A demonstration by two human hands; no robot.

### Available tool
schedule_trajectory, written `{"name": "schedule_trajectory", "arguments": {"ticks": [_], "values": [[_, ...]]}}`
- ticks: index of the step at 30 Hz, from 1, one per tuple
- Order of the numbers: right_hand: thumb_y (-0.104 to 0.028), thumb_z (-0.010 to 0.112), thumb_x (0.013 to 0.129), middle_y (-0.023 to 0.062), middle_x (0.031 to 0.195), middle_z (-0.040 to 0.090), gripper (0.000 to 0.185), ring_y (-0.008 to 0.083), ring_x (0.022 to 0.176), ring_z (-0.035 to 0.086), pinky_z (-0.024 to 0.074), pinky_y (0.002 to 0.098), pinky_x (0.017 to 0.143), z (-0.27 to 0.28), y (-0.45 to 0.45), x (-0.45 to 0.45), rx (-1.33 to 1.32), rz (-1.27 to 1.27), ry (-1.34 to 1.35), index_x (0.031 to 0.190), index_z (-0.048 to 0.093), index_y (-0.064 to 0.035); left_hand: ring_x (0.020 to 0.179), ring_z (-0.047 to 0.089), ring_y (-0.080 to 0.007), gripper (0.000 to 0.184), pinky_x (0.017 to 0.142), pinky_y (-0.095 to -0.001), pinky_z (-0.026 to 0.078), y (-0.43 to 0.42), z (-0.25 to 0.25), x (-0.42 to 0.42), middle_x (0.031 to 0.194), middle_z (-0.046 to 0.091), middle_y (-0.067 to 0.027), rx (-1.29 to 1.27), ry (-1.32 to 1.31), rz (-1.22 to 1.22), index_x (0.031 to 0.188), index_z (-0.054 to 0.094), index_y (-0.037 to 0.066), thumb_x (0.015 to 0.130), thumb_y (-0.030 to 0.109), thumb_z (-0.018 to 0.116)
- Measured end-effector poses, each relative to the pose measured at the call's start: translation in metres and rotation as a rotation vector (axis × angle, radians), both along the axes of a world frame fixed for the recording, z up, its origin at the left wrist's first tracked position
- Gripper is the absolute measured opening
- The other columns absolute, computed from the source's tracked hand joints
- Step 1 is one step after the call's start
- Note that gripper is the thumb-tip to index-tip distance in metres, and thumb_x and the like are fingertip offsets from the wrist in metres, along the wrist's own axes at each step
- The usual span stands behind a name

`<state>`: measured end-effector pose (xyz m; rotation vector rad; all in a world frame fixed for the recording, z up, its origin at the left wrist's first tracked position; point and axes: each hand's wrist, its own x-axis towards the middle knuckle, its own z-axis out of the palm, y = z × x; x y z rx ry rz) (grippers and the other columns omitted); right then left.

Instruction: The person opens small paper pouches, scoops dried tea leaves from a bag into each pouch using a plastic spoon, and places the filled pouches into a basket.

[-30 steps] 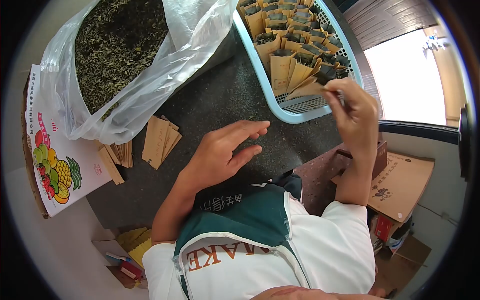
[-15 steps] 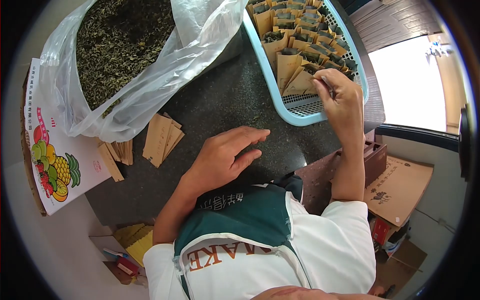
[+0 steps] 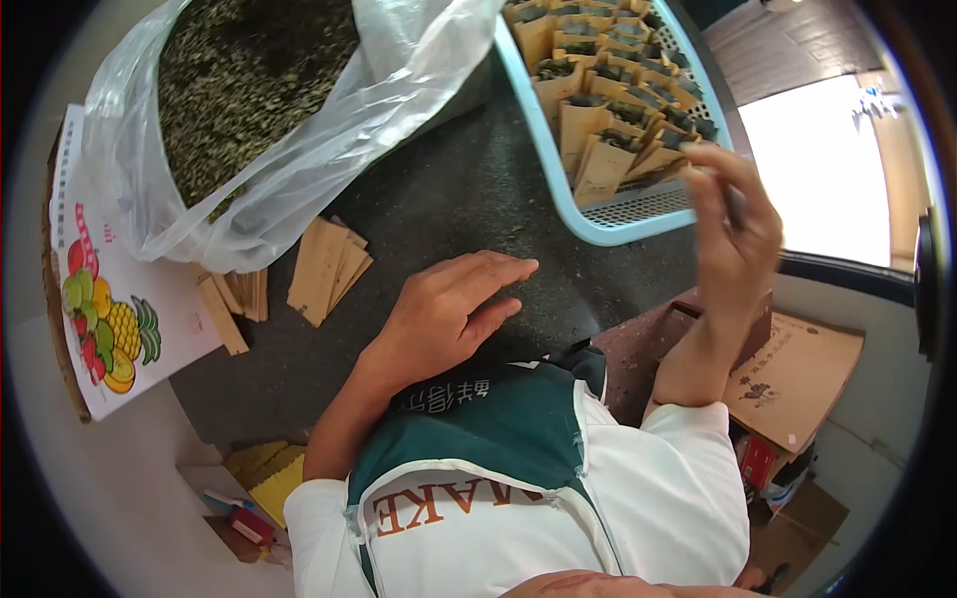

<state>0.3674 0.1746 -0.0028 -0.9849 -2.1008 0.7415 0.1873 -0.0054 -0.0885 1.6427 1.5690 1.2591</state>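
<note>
My left hand [image 3: 449,309] rests on the dark tabletop [image 3: 439,199] with fingers stretched out and thumb apart, holding nothing. Raised by the right rim of a light blue plastic basket [image 3: 583,231], my right hand [image 3: 736,219] is slightly blurred, its fingers curled. Something small and dark shows in its grasp, too unclear to name. Rows of small brown paper bags [image 3: 604,171] stand inside the basket, open at the top and filled with dark dried leaves. Flat paper bags [image 3: 321,271] lie fanned out left of my left hand.
A large clear plastic bag [image 3: 269,214] of dried leaves [image 3: 239,110] stands at the upper left. Beside it are more flat paper bags [image 3: 249,294] and a fruit-printed carton [image 3: 130,329]. A brown cardboard box [image 3: 797,374] sits low at the right.
My right hand has moved right and slightly down, away from the bags in the basket. The nearest bag now stands more upright. My left hand has stayed in place.
</note>
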Motion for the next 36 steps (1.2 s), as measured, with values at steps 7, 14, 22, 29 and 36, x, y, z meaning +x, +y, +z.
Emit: {"name": "schedule_trajectory", "arguments": {"ticks": [7,14,22,29,36], "values": [[-0.049,0.038,0.103,0.0075,0.074,0.051,0.058,0.0151,0.063,0.045,0.0344,0.0268,0.058,-0.012,-0.050,-0.035,-0.221,0.599,0.503,0.088,0.066,-0.0009,0.079,0.066,-0.0276,0.019,0.067,-0.0363,0.052,-0.041,-0.008,-0.013,0.089,0.067,-0.0089,0.040,0.230,0.449,0.094,0.069,0.007,0.076,0.007,0.076],[-0.039,0.037,0.105,0.0029,0.074,0.051,0.052,0.0077,0.061,0.045,0.0330,0.0220,0.055,-0.056,-0.080,-0.073,-0.746,0.627,0.241,0.091,0.066,0.0020,0.094,0.059,-0.0307,0.034,0.077,-0.0401,0.049,-0.089,-0.007,-0.047,0.106,0.061,-0.0089,-0.167,0.623,0.941,0.105,0.067,0.006,0.073,0.009,0.078],[-0.033,0.044,0.104,0.0015,0.074,0.053,0.042,0.0062,0.062,0.048,0.0375,0.0216,0.057,-0.068,-0.088,-0.077,-0.811,0.621,0.156,0.096,0.067,0.0009,0.093,0.064,-0.0286,0.028,0.076,-0.0370,0.052,-0.093,-0.020,-0.062,0.112,0.063,-0.0080,-0.337,0.709,0.858,0.107,0.068,0.004,0.080,0.011,0.073],[-0.031,0.046,0.104,-0.0002,0.070,0.052,0.039,0.0065,0.063,0.049,0.0386,0.0218,0.058,-0.075,-0.090,-0.075,-0.831,0.604,0.111,0.099,0.067,0.0007,0.080,0.063,-0.0261,0.007,0.067,-0.0373,0.052,-0.095,-0.021,-0.064,0.092,0.064,-0.0052,-0.208,0.640,0.904,0.083,0.068,0.004,0.077,0.004,0.071],[-0.027,0.047,0.105,0.0018,0.076,0.055,0.034,0.0079,0.066,0.054,0.0437,0.0217,0.062,-0.077,-0.086,-0.076,-0.857,0.574,0.197,0.101,0.067,0.0005,0.073,0.063,-0.0205,0.014,0.066,-0.0302,0.049,-0.107,-0.007,-0.062,0.080,0.063,-0.0057,-0.018,0.354,0.996,0.073,0.065,0.003,0.068,-0.004,0.076]]}}
